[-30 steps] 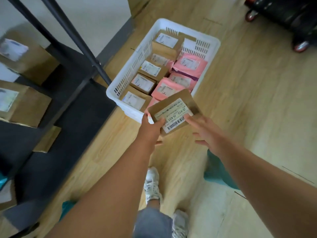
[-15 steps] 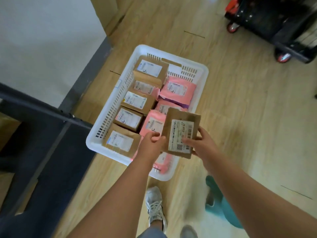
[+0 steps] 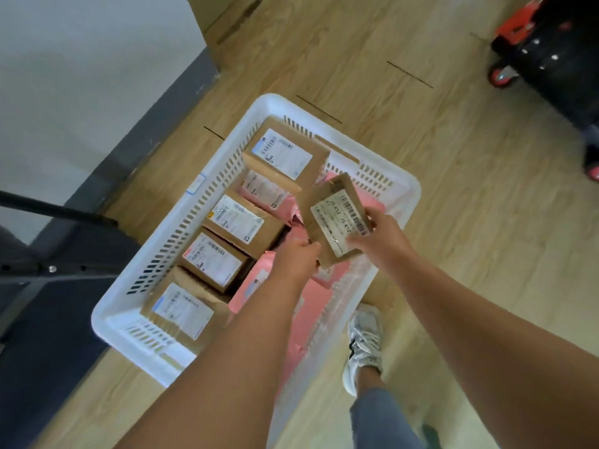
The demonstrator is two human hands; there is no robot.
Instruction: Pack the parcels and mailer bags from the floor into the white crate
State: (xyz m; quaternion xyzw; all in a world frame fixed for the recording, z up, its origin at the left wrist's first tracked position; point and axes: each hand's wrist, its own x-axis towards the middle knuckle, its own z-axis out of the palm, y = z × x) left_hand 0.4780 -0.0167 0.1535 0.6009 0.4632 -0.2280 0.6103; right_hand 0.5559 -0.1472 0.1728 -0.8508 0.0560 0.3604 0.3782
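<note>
We hold a brown parcel (image 3: 337,215) above the white crate (image 3: 110,325).
Left hand (image 3: 296,259) grips its 7 o'clock corner, right hand (image 3: 381,236) pinches its 4 o'clock edge (label up).

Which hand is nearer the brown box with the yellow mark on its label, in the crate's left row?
Left. The left hand sits just right of that box, gripping the near corner of the held parcel; the right hand holds the parcel's other edge, farther right.
</note>
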